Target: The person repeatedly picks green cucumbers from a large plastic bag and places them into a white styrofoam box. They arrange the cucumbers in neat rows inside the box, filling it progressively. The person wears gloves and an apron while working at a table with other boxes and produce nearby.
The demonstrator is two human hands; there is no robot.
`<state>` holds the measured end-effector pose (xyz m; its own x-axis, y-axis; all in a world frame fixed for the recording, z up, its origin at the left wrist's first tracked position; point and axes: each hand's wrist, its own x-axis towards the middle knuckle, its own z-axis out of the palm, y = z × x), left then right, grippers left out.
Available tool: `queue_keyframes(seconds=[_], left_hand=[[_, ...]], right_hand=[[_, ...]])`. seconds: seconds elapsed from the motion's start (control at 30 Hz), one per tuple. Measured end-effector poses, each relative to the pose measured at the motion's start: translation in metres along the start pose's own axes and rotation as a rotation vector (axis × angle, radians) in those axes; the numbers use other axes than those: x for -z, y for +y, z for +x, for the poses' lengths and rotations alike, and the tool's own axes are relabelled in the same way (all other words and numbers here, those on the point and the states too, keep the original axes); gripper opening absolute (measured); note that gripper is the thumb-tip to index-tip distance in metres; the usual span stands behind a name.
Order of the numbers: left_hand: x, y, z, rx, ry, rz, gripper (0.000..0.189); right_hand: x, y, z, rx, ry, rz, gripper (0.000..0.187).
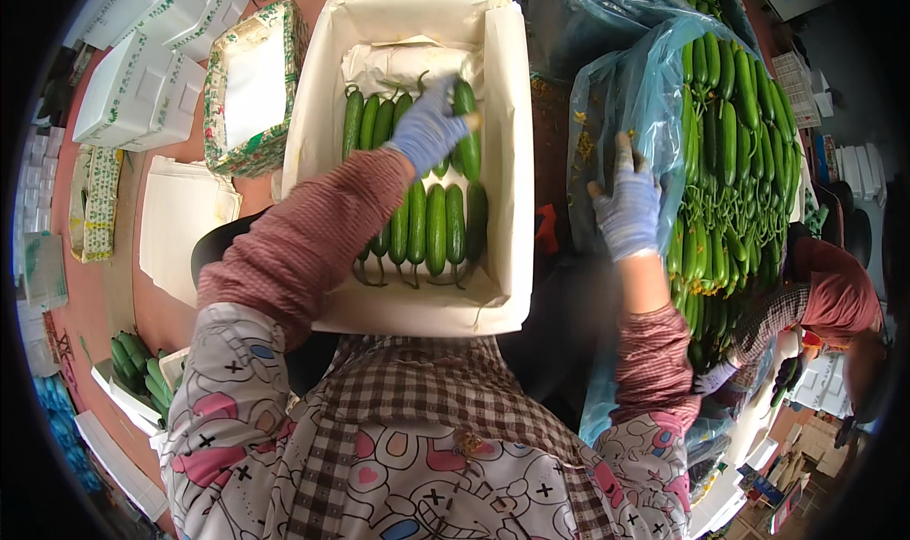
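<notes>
A paper-lined white box (515,184) sits in front of me with two rows of green cucumbers (435,231) laid side by side. My left hand (430,124), in a light blue glove, reaches over the upper row and grips a cucumber (466,152) at its right end; the fingers are partly blurred. Part of the rows is hidden under my left forearm. To the right, my right hand (629,209), gloved with bare fingertips, is spread with nothing in it. It is against or just above blue plastic sheeting (622,99) beside a large cucumber pile (739,135).
At left stand a patterned carton (213,135), white foam boxes (135,99) and a stack of paper sheets (181,220). More cucumbers (142,369) lie in a box at lower left. A co-worker (839,291) bends by the pile at right, a gloved hand near it.
</notes>
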<state>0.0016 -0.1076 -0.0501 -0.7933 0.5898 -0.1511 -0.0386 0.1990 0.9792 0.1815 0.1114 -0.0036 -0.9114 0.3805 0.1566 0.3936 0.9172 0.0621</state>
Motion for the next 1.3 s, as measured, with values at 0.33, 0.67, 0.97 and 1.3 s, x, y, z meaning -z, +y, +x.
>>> queue_keyframes(seconds=[0.33, 0.67, 0.97, 1.3], left_hand=[[-0.050, -0.070, 0.063, -0.049, 0.034, 1.158, 0.056], [-0.024, -0.091, 0.032, -0.336, -0.032, 1.295, 0.071], [-0.038, -0.085, 0.022, -0.374, -0.137, 1.341, 0.062], [-0.055, -0.096, -0.021, -0.577, -0.313, 1.139, 0.071]], right_hand=[[-0.042, -0.004, 0.021, 0.042, -0.432, -0.065, 0.069], [-0.037, -0.009, 0.018, 0.076, -0.493, -0.104, 0.065], [-0.038, -0.005, 0.013, 0.095, -0.073, 0.393, 0.049], [0.072, 0.076, -0.044, -0.264, -0.032, 1.079, 0.027]])
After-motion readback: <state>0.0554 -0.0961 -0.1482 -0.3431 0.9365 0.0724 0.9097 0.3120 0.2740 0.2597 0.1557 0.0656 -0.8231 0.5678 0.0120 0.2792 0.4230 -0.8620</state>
